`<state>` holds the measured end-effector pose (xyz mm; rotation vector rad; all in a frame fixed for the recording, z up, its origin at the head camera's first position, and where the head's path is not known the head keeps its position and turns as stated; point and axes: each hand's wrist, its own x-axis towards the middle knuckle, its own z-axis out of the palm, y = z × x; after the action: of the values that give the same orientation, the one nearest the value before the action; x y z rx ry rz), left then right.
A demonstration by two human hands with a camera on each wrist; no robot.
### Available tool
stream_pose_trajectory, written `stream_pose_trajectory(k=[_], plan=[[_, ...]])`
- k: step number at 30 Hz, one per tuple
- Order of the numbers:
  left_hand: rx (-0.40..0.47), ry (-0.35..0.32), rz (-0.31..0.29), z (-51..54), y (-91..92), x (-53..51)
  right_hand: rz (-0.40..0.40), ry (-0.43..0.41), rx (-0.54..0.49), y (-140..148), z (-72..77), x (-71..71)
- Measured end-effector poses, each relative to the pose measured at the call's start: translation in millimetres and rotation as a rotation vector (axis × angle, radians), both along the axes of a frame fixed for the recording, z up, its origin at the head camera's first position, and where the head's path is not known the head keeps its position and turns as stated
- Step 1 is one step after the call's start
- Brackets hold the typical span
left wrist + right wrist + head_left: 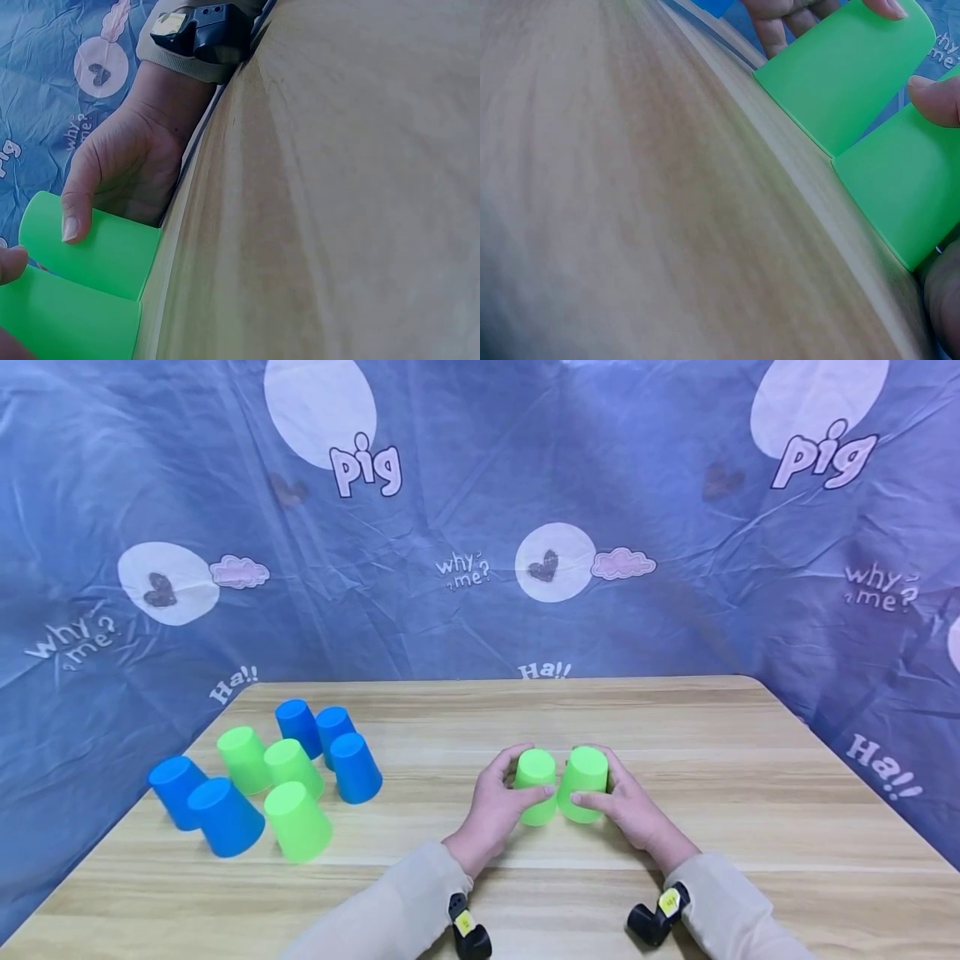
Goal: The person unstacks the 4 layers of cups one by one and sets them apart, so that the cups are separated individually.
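Observation:
Two upside-down green cups stand side by side on the table, close together at their bases. My left hand (498,797) grips the left green cup (536,767), its thumb across the near side and its fingers around the far left side. The right green cup (586,766) is held the same way by my right hand (630,806). In the left wrist view the right hand (139,161) lays its thumb on its green cup (112,259). Both cup rims meet the tabletop in the right wrist view, where the left hand's cup (840,82) shows farther off.
On the left of the wooden table (570,877) stand several upside-down cups: blue ones (294,727) at the back, green ones (297,827) in the middle, and blue ones (225,822) at the left front. A patterned blue cloth (480,627) hangs behind the table.

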<state>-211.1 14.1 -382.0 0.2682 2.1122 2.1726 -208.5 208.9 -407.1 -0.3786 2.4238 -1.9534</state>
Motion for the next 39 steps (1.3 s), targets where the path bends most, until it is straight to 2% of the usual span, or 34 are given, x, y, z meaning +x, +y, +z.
stream_pose_trajectory(k=[7,11,17,26,32,39], plan=[[-0.043,0.02,0.004,-0.2,-2.4,1.8,-0.004,0.011,-0.006,0.4,-1.5,-1.4],[-0.074,0.043,0.021,4.5,-8.7,3.6,-0.008,0.008,0.0,0.3,-1.6,-1.3],[-0.077,0.071,0.041,11.7,-22.3,5.8,-0.006,0.001,-0.002,0.2,-1.6,-0.5],[-0.11,0.085,0.035,9.8,-49.7,8.7,-0.004,-0.004,-0.011,-0.4,0.0,-0.2],[-0.126,0.07,0.09,12.2,-68.5,12.6,-0.009,-0.016,0.0,-0.7,0.5,0.4],[-0.142,0.087,0.168,19.2,-91.5,16.7,-0.007,-0.015,-0.011,-0.6,0.4,0.0]])
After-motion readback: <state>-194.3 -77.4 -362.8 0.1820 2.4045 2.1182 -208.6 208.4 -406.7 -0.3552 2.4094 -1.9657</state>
